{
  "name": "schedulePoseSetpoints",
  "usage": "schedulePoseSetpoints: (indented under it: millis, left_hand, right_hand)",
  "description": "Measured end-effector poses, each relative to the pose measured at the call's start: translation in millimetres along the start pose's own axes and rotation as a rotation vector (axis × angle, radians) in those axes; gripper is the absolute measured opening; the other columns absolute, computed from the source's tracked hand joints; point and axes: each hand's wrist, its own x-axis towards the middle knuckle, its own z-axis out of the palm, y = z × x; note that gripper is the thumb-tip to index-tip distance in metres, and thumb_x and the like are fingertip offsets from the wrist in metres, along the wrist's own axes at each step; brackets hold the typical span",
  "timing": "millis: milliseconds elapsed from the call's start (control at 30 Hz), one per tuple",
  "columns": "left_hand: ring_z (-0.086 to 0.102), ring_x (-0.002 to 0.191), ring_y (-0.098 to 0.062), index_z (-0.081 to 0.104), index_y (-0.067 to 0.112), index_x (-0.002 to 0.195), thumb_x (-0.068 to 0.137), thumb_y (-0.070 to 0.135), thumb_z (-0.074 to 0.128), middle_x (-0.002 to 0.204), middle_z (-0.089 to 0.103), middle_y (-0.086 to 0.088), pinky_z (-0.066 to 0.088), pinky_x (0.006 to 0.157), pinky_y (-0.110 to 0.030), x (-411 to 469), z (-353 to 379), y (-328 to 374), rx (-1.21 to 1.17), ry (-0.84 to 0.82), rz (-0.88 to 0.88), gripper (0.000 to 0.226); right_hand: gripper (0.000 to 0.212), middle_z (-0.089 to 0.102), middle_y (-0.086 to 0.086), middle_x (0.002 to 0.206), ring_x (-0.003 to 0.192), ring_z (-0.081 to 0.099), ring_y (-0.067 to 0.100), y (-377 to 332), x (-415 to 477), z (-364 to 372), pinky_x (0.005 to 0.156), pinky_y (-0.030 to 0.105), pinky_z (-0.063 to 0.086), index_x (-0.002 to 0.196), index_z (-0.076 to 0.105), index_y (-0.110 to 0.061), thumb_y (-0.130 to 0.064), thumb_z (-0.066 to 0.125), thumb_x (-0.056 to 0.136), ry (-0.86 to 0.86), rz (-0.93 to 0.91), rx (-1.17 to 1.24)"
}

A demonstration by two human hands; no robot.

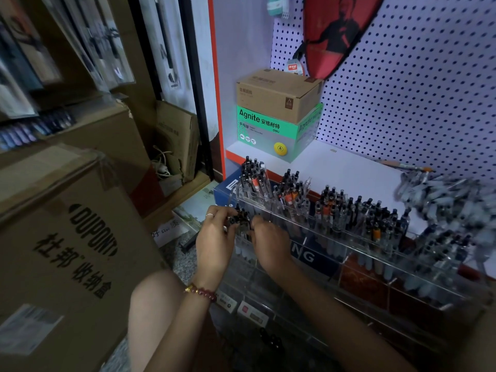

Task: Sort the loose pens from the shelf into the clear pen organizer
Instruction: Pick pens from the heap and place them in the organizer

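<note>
Left hand and right hand pinch a pen bundle at the clear organizer, whose rear compartments hold upright pens.

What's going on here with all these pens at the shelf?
A person is sorting pens. The left hand and the right hand together hold a small bunch of black-capped pens at the left end of the clear acrylic pen organizer. Its back compartments already stand full of pens. A blurry pile of loose pens lies on the white shelf to the right, not yet sorted.
</note>
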Motion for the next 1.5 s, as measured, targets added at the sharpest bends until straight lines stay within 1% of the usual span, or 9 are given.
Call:
schedulePoseSetpoints:
  millis: [433, 533, 667, 800, 900, 1000, 1133, 1300, 1500]
  left_hand:
    - [0.045, 0.063, -0.007, 0.062, 0.02, 0.097, 0.079, 0.016, 0.075, 0.102, 0.054, 0.007, 0.033, 0.06, -0.025, 18.9, -28.7, 9.6, 0.109, -0.173, 0.067, 0.023]
    - [0.048, 0.064, -0.005, 0.062, 0.02, 0.092, 0.085, 0.015, 0.069, 0.094, 0.052, 0.013, 0.034, 0.06, -0.025, 26.0, -42.2, 34.1, 0.055, -0.115, 0.218, 0.011]
    - [0.059, 0.082, -0.015, 0.066, 0.011, 0.093, 0.089, 0.014, 0.059, 0.093, 0.058, 0.005, 0.046, 0.071, -0.032, 46.4, -41.0, 84.0, -0.065, -0.14, 0.431, 0.008]
    - [0.057, 0.075, -0.017, 0.065, 0.011, 0.093, 0.09, 0.018, 0.055, 0.094, 0.059, 0.004, 0.046, 0.067, -0.032, 61.8, -12.4, 141.3, -0.185, -0.18, 0.528, 0.013]
    - [0.053, 0.072, -0.006, 0.065, 0.015, 0.094, 0.092, 0.017, 0.056, 0.094, 0.056, 0.008, 0.042, 0.061, -0.024, 68.5, 24.7, 177.9, -0.257, -0.26, 0.584, 0.01]
    - [0.053, 0.073, -0.006, 0.065, 0.015, 0.093, 0.093, 0.014, 0.057, 0.093, 0.057, 0.005, 0.038, 0.06, -0.019, 73.2, 66.2, 206.7, -0.314, -0.383, 0.604, 0.009]
    - [0.057, 0.078, -0.012, 0.065, 0.018, 0.093, 0.092, 0.014, 0.059, 0.095, 0.06, 0.002, 0.052, 0.07, -0.036, 73.1, 110.6, 225.9, -0.21, -0.473, 0.597, 0.008]
    - [0.057, 0.084, -0.011, 0.066, 0.018, 0.097, 0.093, 0.017, 0.058, 0.098, 0.062, 0.002, 0.052, 0.076, -0.037, 78.1, 128.8, 227.0, -0.127, -0.562, 0.559, 0.009]
    - [0.057, 0.085, -0.009, 0.067, 0.019, 0.1, 0.095, 0.023, 0.055, 0.099, 0.064, 0.004, 0.051, 0.077, -0.035, 78.8, 132.3, 220.9, -0.056, -0.619, 0.545, 0.013]
  right_hand:
    - [0.024, 0.062, 0.003, 0.089, 0.078, 0.061, 0.018, -3.0, -24.5, -60.6, 0.059, 0.023, 0.041, 0.11, 0.059, -0.01, -0.003, 0.04, 0.099, -0.087, -0.223, -0.124]
    - [0.023, 0.055, -0.002, 0.074, 0.064, 0.054, 0.016, 4.5, -37.4, -101.2, 0.051, 0.026, 0.04, 0.106, 0.061, -0.016, -0.011, 0.04, 0.099, -0.008, -0.28, -0.018]
    - [0.025, 0.068, -0.002, 0.077, 0.068, 0.062, 0.019, 37.5, -55.7, -159.7, 0.062, 0.034, 0.051, 0.099, 0.066, -0.022, -0.026, 0.042, 0.099, 0.217, -0.274, 0.106]
    - [0.022, 0.071, -0.009, 0.079, 0.05, 0.051, -0.001, 99.0, -59.9, -205.9, 0.057, 0.026, 0.045, 0.103, 0.07, -0.026, -0.026, 0.049, 0.096, 0.348, -0.202, 0.249]
    - [0.021, 0.07, -0.01, 0.075, 0.049, 0.052, -0.006, 155.6, -46.0, -229.9, 0.05, 0.008, 0.035, 0.101, 0.071, -0.018, -0.014, 0.051, 0.097, 0.289, -0.132, 0.317]
    - [0.021, 0.068, -0.008, 0.077, 0.055, 0.053, -0.008, 221.8, -21.6, -236.1, 0.052, 0.007, 0.039, 0.097, 0.07, -0.017, -0.013, 0.049, 0.099, 0.179, -0.018, 0.253]
    - [0.021, 0.063, 0.001, 0.086, 0.058, 0.05, 0.006, 297.8, 12.0, -220.8, 0.051, 0.019, 0.039, 0.106, 0.066, -0.01, -0.016, 0.046, 0.101, 0.094, 0.174, 0.138]
    - [0.028, 0.059, 0.014, 0.124, 0.1, 0.059, 0.031, 348.8, 59.0, -194.0, 0.088, 0.044, 0.049, 0.126, 0.055, -0.01, -0.014, 0.046, 0.1, -0.035, 0.226, -0.034]
    - [0.014, 0.062, 0.01, 0.097, 0.074, 0.05, 0.025, 368.0, 107.5, -175.0, 0.064, 0.031, 0.039, 0.108, 0.057, -0.007, -0.012, 0.048, 0.098, -0.087, 0.239, -0.31]
